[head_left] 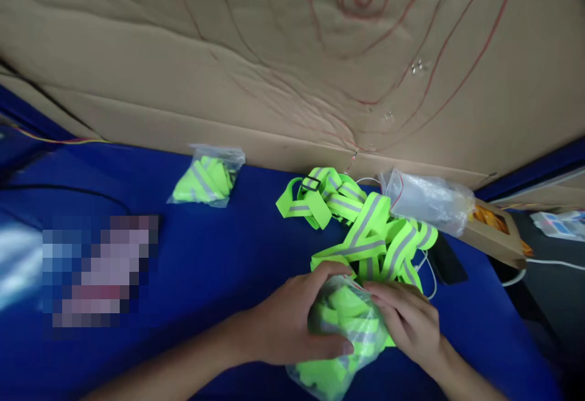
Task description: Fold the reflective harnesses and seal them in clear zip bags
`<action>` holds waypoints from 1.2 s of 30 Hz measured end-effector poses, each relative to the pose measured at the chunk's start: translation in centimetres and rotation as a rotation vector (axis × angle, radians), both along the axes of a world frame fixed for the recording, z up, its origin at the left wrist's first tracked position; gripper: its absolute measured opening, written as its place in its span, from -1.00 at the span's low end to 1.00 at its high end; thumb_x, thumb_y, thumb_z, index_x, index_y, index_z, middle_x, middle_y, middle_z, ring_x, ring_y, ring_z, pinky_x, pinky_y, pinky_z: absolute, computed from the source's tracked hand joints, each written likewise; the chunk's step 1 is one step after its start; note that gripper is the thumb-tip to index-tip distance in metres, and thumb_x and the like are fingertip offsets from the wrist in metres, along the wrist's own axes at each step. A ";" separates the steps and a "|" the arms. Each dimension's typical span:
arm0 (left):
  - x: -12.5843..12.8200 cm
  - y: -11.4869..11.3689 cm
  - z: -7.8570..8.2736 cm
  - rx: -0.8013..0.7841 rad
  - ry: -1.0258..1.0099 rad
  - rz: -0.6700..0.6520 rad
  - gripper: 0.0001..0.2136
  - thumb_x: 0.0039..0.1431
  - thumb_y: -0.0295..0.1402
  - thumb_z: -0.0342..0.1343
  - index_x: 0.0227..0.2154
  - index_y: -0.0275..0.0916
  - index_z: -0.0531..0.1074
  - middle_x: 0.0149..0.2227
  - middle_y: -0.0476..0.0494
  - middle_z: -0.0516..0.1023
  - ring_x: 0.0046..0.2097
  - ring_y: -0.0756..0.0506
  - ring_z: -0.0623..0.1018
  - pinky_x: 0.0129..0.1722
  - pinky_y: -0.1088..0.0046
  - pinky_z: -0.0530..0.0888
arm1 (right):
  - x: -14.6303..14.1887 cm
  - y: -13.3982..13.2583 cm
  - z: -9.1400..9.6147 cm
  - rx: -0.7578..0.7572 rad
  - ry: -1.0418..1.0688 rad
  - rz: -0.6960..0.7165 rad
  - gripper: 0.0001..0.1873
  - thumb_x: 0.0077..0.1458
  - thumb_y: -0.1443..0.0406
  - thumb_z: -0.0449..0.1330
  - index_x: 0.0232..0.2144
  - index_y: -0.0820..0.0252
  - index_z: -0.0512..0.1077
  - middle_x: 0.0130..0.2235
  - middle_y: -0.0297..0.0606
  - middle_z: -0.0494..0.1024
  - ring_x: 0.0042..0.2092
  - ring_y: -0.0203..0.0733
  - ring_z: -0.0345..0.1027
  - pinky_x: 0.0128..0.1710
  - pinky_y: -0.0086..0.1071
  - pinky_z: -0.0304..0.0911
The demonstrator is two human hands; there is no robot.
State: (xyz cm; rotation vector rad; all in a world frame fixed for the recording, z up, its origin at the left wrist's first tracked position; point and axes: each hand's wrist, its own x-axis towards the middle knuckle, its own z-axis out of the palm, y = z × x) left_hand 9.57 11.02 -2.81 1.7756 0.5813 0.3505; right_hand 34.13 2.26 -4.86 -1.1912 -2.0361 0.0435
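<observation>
A clear plastic bag (361, 358) with neon yellow-green reflective straps inside lies at the front of the blue table. My left hand (297, 315) is wrapped round the bag from the left, thumb across its front. At the bag's top right edge, my right hand (411, 322) pinches the rim between its fingers. Right behind the bag is a loose heap of neon reflective straps (365, 224) with grey stripes and a black buckle (311, 184). Another bagged bundle of straps (205, 180) rests farther back on the left.
Clear plastic bags (425, 200) lie at the back right, by a cardboard box (496, 236) with orange contents. A dark phone-like slab (448, 261) and a white cable (429, 279) are beside the heap. A cardboard wall (274, 84) borders the blue table (205, 267). A blurred-out object (109, 273) sits left.
</observation>
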 end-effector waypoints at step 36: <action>-5.1 13.8 -2.6 0.916 0.678 0.840 -0.20 0.24 -0.19 0.22 0.45 -0.33 0.05 0.50 -0.64 -0.18 0.50 -0.59 -0.12 0.34 -0.44 -0.15 | -2.6 0.6 -2.1 -0.014 0.074 -0.020 -0.77 0.40 0.29 0.07 -0.23 0.16 0.53 -0.35 -0.23 0.60 -0.35 -0.20 0.48 -0.36 -0.36 0.30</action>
